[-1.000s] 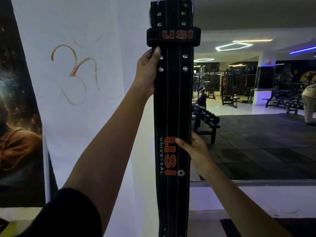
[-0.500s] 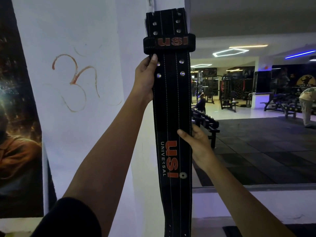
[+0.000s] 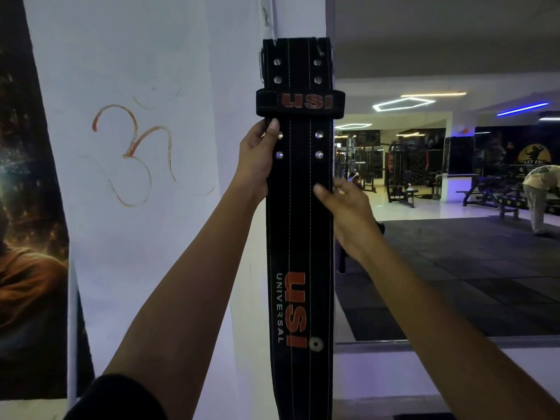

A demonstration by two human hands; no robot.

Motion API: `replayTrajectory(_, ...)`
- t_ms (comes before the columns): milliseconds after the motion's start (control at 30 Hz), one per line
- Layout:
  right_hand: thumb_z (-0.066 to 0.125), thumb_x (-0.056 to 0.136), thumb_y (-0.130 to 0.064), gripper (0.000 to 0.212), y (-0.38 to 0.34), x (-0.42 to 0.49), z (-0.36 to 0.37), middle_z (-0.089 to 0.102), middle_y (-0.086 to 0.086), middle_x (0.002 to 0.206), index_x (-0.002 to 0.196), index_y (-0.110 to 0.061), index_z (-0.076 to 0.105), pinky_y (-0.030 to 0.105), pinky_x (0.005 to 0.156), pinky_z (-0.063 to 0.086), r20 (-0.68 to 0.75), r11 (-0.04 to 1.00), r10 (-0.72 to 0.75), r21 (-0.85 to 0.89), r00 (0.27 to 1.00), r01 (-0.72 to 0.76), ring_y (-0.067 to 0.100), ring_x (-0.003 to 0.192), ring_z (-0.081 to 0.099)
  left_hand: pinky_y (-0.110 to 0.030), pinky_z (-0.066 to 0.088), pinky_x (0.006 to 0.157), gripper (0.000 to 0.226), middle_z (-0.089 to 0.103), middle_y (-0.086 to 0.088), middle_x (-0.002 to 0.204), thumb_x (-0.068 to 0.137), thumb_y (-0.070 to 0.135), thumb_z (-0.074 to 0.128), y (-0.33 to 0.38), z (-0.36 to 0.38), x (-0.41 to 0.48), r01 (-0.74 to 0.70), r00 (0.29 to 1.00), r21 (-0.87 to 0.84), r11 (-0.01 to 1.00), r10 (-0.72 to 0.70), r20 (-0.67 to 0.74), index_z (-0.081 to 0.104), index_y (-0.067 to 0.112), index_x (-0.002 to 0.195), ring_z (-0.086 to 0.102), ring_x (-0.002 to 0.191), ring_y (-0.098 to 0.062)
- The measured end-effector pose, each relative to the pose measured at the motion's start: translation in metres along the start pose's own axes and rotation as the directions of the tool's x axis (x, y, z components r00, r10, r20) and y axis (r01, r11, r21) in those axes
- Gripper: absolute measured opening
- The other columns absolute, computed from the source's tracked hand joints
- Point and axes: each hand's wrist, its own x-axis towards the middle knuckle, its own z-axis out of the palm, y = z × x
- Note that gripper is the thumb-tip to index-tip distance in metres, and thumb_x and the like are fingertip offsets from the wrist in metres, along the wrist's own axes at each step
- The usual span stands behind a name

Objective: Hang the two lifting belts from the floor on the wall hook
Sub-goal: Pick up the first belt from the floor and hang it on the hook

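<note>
A long black lifting belt (image 3: 300, 237) with orange USI lettering hangs straight down against the white pillar corner. Its top end with the metal buckle (image 3: 260, 66) sits high on the wall, and a small hook (image 3: 319, 51) shows at the belt's upper edge. My left hand (image 3: 257, 159) grips the belt's left edge just below the loop band, thumb on the front. My right hand (image 3: 345, 210) holds the belt's right edge lower down, thumb across the front. Only one belt is in view.
A white wall (image 3: 136, 237) with an orange drawn symbol is on the left, beside a dark poster (image 3: 27, 237). To the right a mirror or opening shows a gym floor with machines (image 3: 400, 177) and a bent-over person (image 3: 539, 195).
The belt's top now appears lower in the frame, with buckle and hook visible. My right hand has slid up the belt's right edge, from beside the lettering to near the rivets.
</note>
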Motion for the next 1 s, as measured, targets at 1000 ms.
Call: replayTrajectory(1000, 0.046, 0.094, -0.037, 0.025, -0.097, 0.109, 0.078, 0.052, 0.0, 0.081, 0.096, -0.017, 0.061, 0.027, 0.058, 0.042, -0.269, 0.964, 0.259, 0.013, 0.928, -0.265, 0.016, 0.067, 0.049, -0.031, 0.051, 0.068, 0.034, 0.063, -0.006, 0.089, 0.088, -0.008, 0.036, -0.017, -0.059, -0.021, 0.24, 0.953, 0.028, 0.97, -0.241, 0.182, 0.062, 0.01, 0.099, 0.059, 0.082, -0.022)
